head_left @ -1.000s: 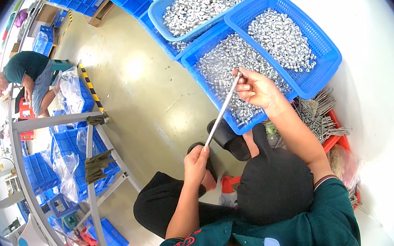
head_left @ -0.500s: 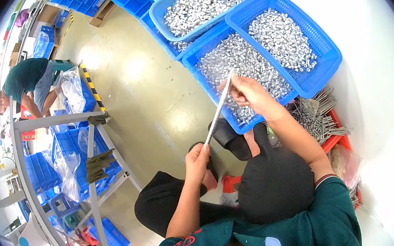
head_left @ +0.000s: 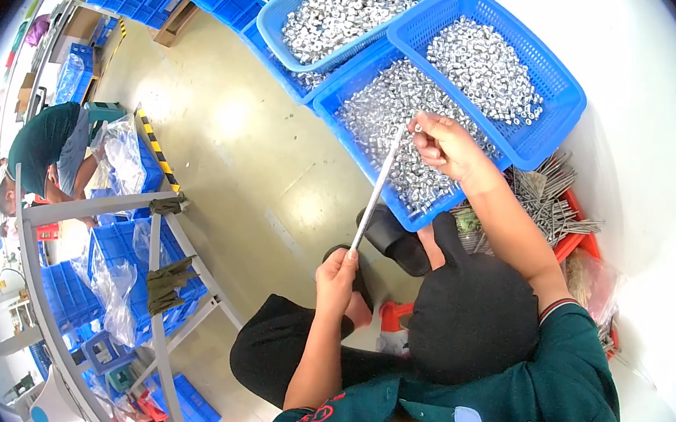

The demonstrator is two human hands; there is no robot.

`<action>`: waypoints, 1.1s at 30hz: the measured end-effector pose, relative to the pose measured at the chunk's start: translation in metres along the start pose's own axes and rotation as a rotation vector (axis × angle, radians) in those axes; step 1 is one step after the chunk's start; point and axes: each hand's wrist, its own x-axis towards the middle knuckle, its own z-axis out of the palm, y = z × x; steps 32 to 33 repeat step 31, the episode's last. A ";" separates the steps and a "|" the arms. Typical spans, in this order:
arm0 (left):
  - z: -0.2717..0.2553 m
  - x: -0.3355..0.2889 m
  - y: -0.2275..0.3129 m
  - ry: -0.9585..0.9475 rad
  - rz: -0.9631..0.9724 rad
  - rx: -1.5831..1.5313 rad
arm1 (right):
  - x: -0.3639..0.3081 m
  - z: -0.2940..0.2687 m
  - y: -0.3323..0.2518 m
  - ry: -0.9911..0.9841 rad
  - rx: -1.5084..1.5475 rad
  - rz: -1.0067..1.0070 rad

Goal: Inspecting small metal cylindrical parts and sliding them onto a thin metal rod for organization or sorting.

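Note:
My left hand (head_left: 336, 279) is closed around the lower end of a thin silver rod (head_left: 377, 192), which slants up and away to the right. The rod's far end reaches over a blue basket (head_left: 331, 108) filled with small silver metal sleeves (head_left: 420, 183). Right beside that far end is my right hand (head_left: 445, 146), thumb and forefinger pinched on what looks like one small metal sleeve (head_left: 418, 128). Its other fingers are curled. How far the sleeve stands from the rod tip is hard to make out.
A second blue basket (head_left: 564, 112) and a lighter blue one (head_left: 269, 21) hold more small metal parts. Metal rods (head_left: 543, 203) fill a red bin (head_left: 578, 230) at right. A grey metal frame (head_left: 97, 207) stands left, with a co-worker (head_left: 46, 140) bending beyond it.
My right hand has moved slightly right and off the rod's far end, its fingers now more visible. My left hand and the rod have barely shifted. The co-worker has moved a little.

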 end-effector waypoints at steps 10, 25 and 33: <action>-0.001 -0.003 0.002 -0.021 -0.009 0.094 | 0.001 0.000 -0.001 -0.118 0.036 0.035; -0.009 -0.001 0.004 -0.043 0.004 0.010 | 0.005 0.026 -0.013 -0.102 -0.115 -0.119; -0.007 0.002 -0.006 0.099 0.091 0.114 | 0.001 0.037 -0.003 -0.166 -0.277 0.036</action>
